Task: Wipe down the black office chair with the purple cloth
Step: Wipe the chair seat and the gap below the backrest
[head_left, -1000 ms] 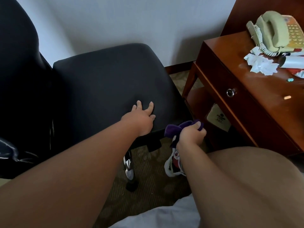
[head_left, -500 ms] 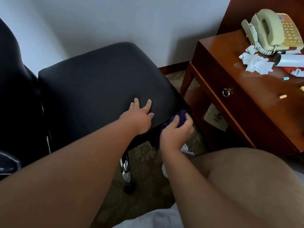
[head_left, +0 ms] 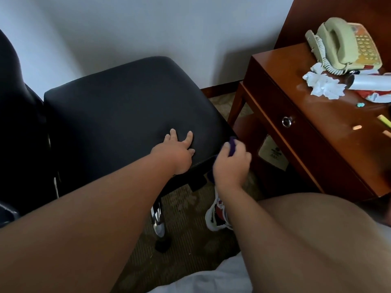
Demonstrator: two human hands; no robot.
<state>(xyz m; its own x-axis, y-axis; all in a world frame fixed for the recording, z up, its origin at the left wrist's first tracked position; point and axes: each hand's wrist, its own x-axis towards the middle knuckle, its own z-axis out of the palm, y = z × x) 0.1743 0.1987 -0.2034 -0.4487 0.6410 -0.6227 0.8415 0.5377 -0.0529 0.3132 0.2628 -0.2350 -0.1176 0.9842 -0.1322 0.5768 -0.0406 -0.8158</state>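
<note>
At the chair (head_left: 118, 115) seat's front corner, the right hand (head_left: 231, 163) grips the cloth (head_left: 232, 145); at its nine o'clock the left hand (head_left: 175, 154) presses flat, fingers spread.

Your left hand (head_left: 176, 154) lies on the chair seat (head_left: 118, 115); your right hand (head_left: 231, 166) holds the cloth (head_left: 295, 144) at its corner, nightstand (head_left: 317, 132) right.

Wooden nightstand (head_left: 330, 144) bears a phone (head_left: 342, 45), crumpled tissue (head_left: 323, 84) and cylinder (head_left: 370, 81).
</note>
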